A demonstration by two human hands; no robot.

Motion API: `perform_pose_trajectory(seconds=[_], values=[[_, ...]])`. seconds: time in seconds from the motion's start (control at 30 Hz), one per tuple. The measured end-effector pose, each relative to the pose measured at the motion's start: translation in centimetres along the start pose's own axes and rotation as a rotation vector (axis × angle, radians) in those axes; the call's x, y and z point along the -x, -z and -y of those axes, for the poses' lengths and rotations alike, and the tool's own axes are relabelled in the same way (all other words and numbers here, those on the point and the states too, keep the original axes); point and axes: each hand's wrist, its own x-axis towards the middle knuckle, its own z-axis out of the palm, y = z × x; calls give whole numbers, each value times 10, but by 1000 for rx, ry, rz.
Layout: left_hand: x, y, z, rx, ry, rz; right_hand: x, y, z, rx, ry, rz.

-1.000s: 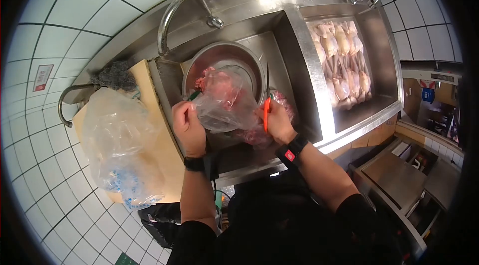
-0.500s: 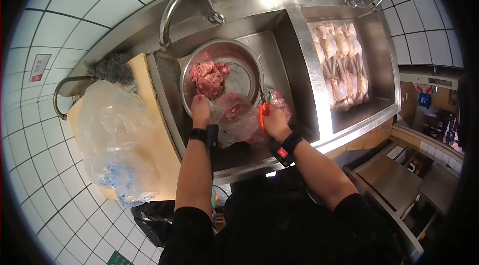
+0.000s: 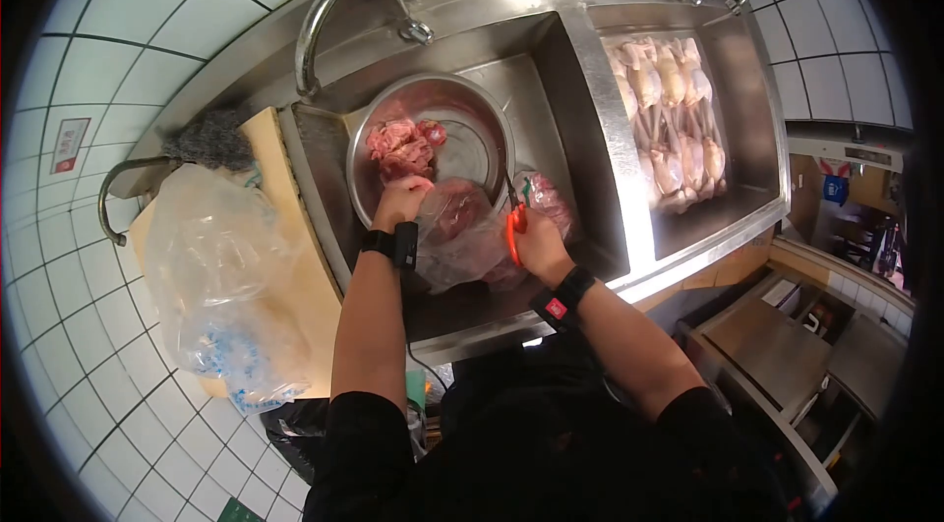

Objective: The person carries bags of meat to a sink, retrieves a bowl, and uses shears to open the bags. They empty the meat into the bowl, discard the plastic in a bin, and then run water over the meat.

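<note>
My right hand (image 3: pixel 541 243) is closed around the orange handles of a pair of scissors (image 3: pixel 515 227), whose dark blades point up over the bowl's right rim. At the lower left of the bowl, my left hand (image 3: pixel 400 203) grips the edge of a clear plastic bag of meat (image 3: pixel 458 209). The bag hangs over the front rim of the metal bowl (image 3: pixel 361 129). Inside the bowl, red raw meat (image 3: pixel 401 149) lies at the left, just past my left fingertips. Another bagged lump of meat (image 3: pixel 547 203) sits in the sink beyond my right hand.
The steel sink (image 3: pixel 551 109) surrounds the bowl, with a tap (image 3: pixel 310 40) behind. Several plucked birds (image 3: pixel 669 119) fill a tray in the right basin. On the left, a cutting board (image 3: pixel 313 325) bears a large clear plastic bag (image 3: pixel 211 257) and a dark scrubber (image 3: pixel 208 141).
My left hand has turned and lowered its fingers toward the meat in the bowl. My right hand stays nearly in place with the scissors. The view has shifted slightly.
</note>
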Motion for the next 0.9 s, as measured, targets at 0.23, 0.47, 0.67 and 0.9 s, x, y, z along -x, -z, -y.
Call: perform_pose_trajectory(seconds=[0.23, 0.47, 0.67, 0.9], values=[[13, 9, -20, -166, 259, -75, 2, 3, 4, 84, -13, -13], [-8, -17, -17, -282, 413, 238, 11, -4, -16, 41, 45, -61], [-27, -21, 28, -58, 128, 482, 11, -1, -14, 1, -12, -8], [-17, -25, -45, -26, 424, 360, 16, -1, -12, -8, -3, -24]])
